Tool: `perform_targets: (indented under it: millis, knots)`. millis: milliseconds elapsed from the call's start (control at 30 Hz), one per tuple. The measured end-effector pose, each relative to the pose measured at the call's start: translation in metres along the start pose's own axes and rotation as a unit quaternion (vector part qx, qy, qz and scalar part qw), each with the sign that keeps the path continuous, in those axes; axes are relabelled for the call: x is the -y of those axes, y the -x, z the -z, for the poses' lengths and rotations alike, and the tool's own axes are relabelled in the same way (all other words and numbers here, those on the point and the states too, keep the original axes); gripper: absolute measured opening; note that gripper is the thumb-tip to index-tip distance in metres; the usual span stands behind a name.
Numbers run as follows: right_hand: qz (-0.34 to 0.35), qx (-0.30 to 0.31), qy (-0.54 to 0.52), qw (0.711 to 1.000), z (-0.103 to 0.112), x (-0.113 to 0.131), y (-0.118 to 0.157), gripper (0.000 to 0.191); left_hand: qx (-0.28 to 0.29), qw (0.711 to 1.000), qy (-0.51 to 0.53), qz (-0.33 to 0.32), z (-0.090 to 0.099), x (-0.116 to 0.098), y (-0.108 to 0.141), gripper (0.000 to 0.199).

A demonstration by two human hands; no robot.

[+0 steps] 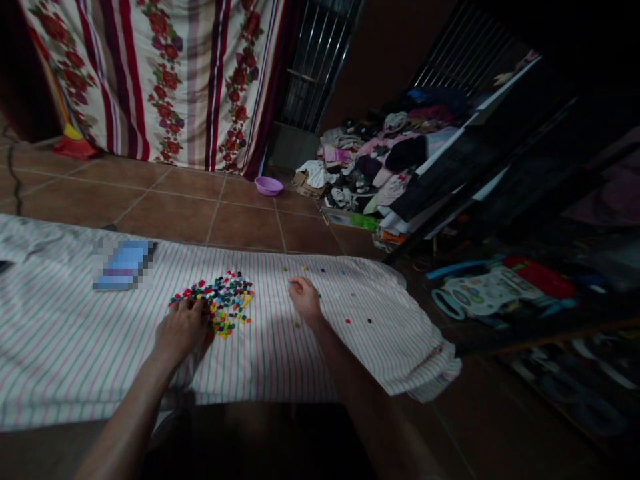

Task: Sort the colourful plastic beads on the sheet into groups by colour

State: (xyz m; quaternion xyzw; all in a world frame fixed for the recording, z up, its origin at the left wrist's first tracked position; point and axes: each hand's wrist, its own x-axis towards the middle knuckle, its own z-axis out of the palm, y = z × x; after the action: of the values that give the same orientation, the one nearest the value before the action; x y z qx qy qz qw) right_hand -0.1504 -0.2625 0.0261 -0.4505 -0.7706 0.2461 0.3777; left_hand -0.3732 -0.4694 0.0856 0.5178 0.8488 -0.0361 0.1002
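A heap of small, brightly coloured pieces [233,293], like beads or tiny blocks, lies on a striped cloth [270,360]. My left hand [183,327] rests at the heap's left edge, fingers bent down onto the pieces; its fingertips are partly hidden. To the right of the heap, my right hand [304,299] is closed in a pinch above the cloth. A bit of light blue shows at its fingertips, seemingly one small piece. Around that hand several single pieces lie spaced apart, among them a red piece [349,321], a dark piece [369,321] and a yellow-green piece [297,325].
A phone-like device [123,265], blurred out, lies left of the heap. Beyond the cloth, a purple basin [269,186] sits on the tiled floor [245,217] before a flowered curtain [170,80]. Piled clothes [380,157] and a dark shelf [540,337] stand to the right.
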Motion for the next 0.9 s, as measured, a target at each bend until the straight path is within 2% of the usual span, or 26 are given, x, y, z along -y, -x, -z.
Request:
perform_targets:
  millis: [67, 200, 367, 600, 900]
  knots:
    - [-0.007, -0.031, 0.044, 0.999, 0.024, -0.018, -0.009, 0.020, -0.011, 1.000, -0.002, -0.001, -0.003, 0.001, -0.002, 0.046]
    - [-0.098, -0.053, 0.160, 0.981, 0.067, -0.049, -0.027, 0.025, -0.039, 0.999, -0.006, -0.007, -0.009, 0.001, -0.007, 0.045]
    - [-0.163, -0.061, 0.253, 0.952, 0.100, -0.078, -0.047, 0.030, -0.043, 0.999, -0.014, 0.013, -0.008, -0.002, -0.009, 0.043]
    - [-0.216, -0.068, 0.293, 0.929, 0.117, -0.105, -0.070, 0.028, -0.063, 0.998, -0.013, 0.022, -0.012, -0.004, -0.011, 0.039]
    - [-0.218, -0.033, 0.324, 0.920, 0.117, -0.122, -0.089, 0.020, -0.053, 0.997, -0.041, 0.044, -0.005, -0.012, -0.009, 0.039]
